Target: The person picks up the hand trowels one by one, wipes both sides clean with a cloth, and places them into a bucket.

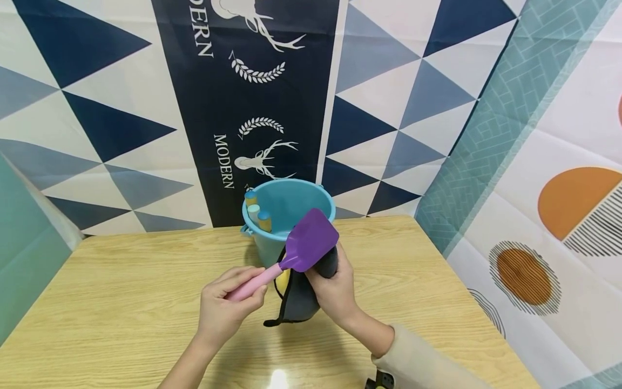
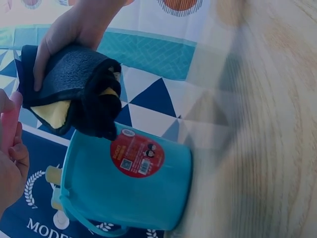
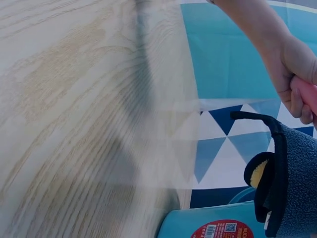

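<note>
My left hand grips the pink handle of a small shovel with a purple blade. The blade points up and right, in front of the bucket's rim and across the cloth. My right hand holds a folded dark grey cloth with black edging and a yellow inner side. In the right wrist view, a black strip sticks out from the cloth; my right hand does not show there. Just beyond both hands stands a light blue bucket, upright on the table.
Several small bottles with blue or pale caps are in the bucket's left side. A red label is on its front. The wooden table ends at a patterned wall covering. A watch-like device is near my right sleeve.
</note>
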`<state>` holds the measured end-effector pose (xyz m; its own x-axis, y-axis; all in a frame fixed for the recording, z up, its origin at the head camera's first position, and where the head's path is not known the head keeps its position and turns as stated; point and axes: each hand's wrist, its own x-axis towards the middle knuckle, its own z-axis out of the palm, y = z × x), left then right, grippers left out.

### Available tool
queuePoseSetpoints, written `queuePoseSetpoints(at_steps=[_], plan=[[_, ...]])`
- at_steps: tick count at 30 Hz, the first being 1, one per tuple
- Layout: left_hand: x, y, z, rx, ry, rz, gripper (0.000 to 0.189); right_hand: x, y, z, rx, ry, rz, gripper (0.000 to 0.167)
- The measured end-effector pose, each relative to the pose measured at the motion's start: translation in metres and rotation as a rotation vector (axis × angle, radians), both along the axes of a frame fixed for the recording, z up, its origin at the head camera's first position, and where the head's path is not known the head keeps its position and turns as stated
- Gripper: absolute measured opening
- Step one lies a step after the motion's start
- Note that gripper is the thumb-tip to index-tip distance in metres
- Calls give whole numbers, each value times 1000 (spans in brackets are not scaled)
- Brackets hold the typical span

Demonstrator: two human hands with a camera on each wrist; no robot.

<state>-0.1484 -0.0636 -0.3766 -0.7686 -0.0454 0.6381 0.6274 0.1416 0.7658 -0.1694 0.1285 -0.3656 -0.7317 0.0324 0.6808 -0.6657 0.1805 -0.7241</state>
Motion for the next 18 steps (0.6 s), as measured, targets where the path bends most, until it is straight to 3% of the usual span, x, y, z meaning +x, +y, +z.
queuePoseSetpoints(at_steps=[7, 10, 18], plan=[[-1, 3, 4, -1, 53, -6, 31, 6, -3, -1, 39, -186, 15, 45], [-2, 3, 5, -6, 64, -8, 30, 8, -3, -1, 55, -228, 24, 44], [-4, -5, 5, 13, 41, 44, 32, 2, 4, 5, 50, -48, -18, 49]])
